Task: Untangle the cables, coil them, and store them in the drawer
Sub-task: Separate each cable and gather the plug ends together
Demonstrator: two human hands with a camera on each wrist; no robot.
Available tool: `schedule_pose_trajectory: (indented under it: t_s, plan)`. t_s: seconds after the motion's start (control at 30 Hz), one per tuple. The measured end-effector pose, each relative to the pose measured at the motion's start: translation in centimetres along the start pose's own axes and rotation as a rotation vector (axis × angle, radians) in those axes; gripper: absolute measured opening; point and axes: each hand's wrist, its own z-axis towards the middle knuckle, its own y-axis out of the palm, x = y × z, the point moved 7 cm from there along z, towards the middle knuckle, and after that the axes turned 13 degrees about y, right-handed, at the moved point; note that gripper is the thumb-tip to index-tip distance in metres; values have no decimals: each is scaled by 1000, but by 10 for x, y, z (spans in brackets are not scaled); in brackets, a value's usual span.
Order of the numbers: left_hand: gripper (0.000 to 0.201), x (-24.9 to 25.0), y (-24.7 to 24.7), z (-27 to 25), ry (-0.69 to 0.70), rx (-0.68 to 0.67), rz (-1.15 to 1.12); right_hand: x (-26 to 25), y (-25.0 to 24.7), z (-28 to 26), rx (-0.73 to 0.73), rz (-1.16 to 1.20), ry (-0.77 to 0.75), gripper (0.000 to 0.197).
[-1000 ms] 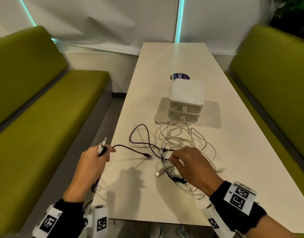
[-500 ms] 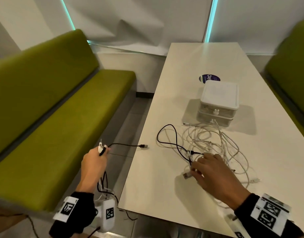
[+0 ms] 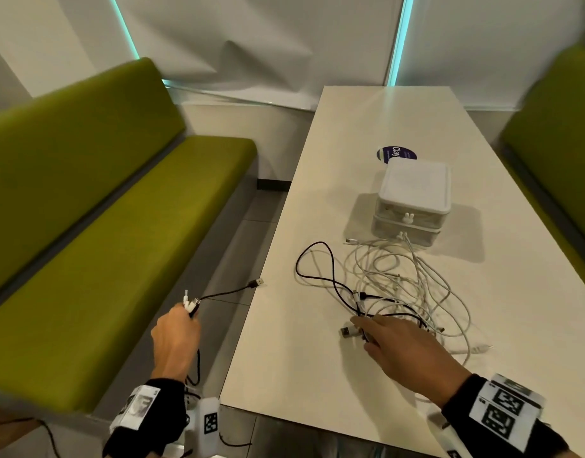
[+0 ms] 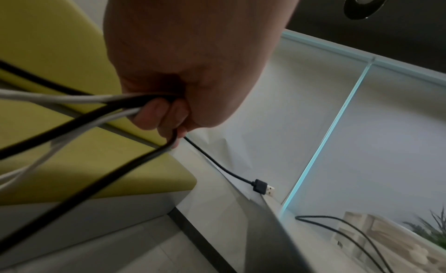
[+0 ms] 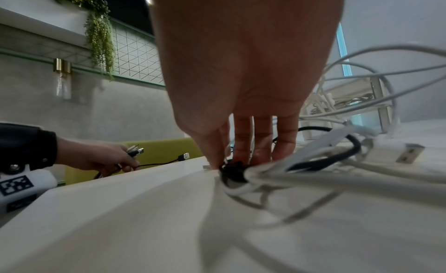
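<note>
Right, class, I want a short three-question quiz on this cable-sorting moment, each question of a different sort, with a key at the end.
1. True or false: the left hand rests flat on the table.
2. Multiple choice: the right hand is on A) the drawer box, B) the tangle of cables, C) the green bench.
3. Fill in: the black USB plug leading from the left hand lies at the table's ____ edge.

Key:
1. False; it grips a bunch of cable ends off the table's side.
2. B.
3. Left.
</note>
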Motion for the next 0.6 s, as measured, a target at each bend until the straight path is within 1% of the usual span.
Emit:
schedule_pose_trajectory:
  t_s: [0.13,0.23,0.37,0.47,0.6]
  plan:
    - [21,1,5,0,31,-84,68,-2,2,1,0,-33,31,48]
    - [18,4,4,1,36,-109,69,-4,2,1,15,-64,26,45]
    - [17,9,-2,4,74,-94,54,-7,2,1,30,-66,21,41]
    - [18,4,-12,9,75,-63,51,-7,3,1,21,-70,30,39]
    - [18,-1,-24,12,67,-24,69,-10,-2,0,44,-71,27,24]
